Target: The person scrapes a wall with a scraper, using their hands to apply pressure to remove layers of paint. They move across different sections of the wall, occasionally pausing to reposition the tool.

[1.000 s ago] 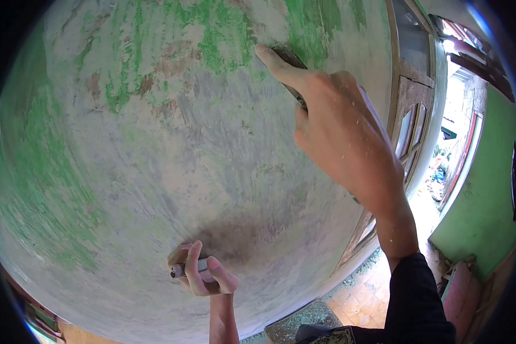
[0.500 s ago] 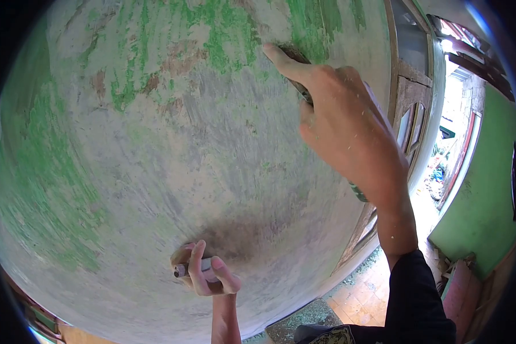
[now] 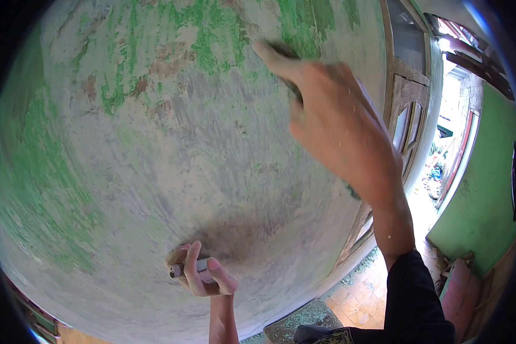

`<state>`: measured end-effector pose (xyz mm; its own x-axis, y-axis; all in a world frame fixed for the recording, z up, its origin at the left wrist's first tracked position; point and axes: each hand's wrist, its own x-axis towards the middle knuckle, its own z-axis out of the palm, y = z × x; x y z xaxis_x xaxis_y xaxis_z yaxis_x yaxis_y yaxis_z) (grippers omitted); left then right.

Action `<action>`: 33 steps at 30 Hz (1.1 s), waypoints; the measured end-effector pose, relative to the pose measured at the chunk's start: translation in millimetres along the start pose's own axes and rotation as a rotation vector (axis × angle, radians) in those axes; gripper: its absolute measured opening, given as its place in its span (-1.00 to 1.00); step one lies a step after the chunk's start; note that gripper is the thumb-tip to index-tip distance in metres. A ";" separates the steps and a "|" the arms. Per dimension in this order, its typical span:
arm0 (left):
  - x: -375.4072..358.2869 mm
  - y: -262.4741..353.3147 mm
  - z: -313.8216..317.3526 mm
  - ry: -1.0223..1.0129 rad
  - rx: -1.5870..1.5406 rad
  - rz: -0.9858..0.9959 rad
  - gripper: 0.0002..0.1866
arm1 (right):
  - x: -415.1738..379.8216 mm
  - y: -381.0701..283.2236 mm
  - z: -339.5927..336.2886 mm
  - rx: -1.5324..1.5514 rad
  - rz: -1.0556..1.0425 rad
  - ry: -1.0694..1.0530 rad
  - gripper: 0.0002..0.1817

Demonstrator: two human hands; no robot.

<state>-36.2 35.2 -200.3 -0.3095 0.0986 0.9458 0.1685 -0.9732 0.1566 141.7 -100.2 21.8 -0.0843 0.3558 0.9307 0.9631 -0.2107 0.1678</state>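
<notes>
While a small cylindrical object [image 3: 184,268] is being clamped in the left hand [image 3: 200,276], low against the wall [image 3: 155,172], a scraper [image 3: 286,63], judged stiff and light, is being gripped by its handle in the right hand [image 3: 338,132], its fingers curled shut, high on flaking green paint [image 3: 212,40].

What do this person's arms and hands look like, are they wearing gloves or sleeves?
No gloves: both hands are bare. The right hand is flecked with pale dust or paint chips, and its forearm runs into a black sleeve pushed up past the wrist. The left hand shows a bare wrist and forearm, no sleeve in view.
</notes>
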 end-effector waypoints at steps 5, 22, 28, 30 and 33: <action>-3.5 0.6 0.5 -0.013 0.028 -0.017 -0.60 | -2.8 1.7 4.8 -0.044 -0.139 0.103 -0.64; -1.1 0.5 4.9 -0.005 0.022 0.049 -0.63 | 1.0 5.0 7.2 0.015 -0.106 0.032 -0.55; -3.5 -0.5 3.9 0.022 0.028 0.042 -0.62 | 2.4 -7.7 -2.1 -0.008 -0.149 0.032 -0.42; -4.5 -4.2 3.1 0.028 0.025 0.061 -0.62 | 9.2 -12.0 -11.4 0.086 -0.077 -0.095 -0.43; -4.8 -3.3 3.9 0.020 0.028 0.084 -0.63 | 27.2 -12.5 -16.8 0.010 -0.082 0.001 -0.32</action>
<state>-31.5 38.8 -204.3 -0.3119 0.0119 0.9500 0.2209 -0.9716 0.0847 123.1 -103.1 50.5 -0.1630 0.3710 0.9142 0.9555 -0.1715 0.2399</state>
